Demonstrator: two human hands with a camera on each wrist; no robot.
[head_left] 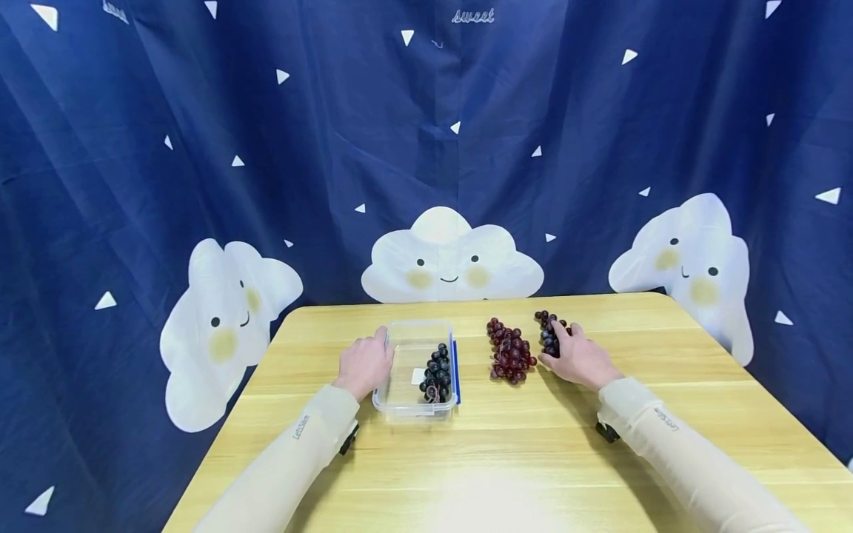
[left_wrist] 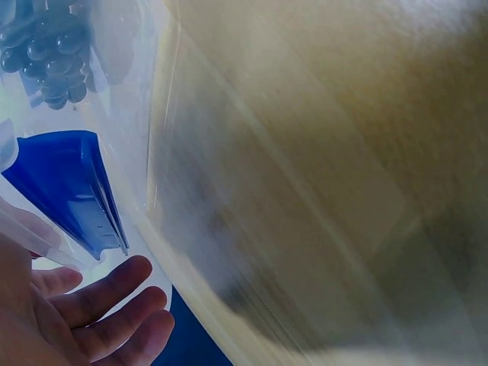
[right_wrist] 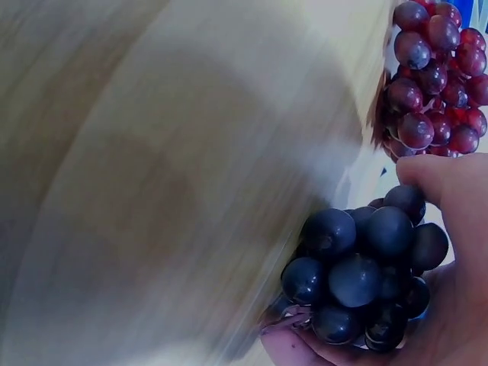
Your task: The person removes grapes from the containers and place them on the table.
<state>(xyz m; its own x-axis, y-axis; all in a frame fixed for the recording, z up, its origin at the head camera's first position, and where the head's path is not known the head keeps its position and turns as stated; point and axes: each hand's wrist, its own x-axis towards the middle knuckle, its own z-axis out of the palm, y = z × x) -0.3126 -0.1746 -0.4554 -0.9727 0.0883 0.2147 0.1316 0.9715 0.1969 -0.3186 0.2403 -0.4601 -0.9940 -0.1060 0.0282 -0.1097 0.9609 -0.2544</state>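
The right hand (head_left: pixel 581 360) is clamped on a bunch of round black grapes (head_left: pixel 548 340), two o'clock from a dark-red grape bunch (head_left: pixel 512 355) — the left hand (head_left: pixel 363 364) pinches a clear rectangular plastic box (head_left: pixel 406 409) at nine o'clock.

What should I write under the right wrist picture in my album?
A right hand holds a bunch of dark grapes, with red grapes close by.
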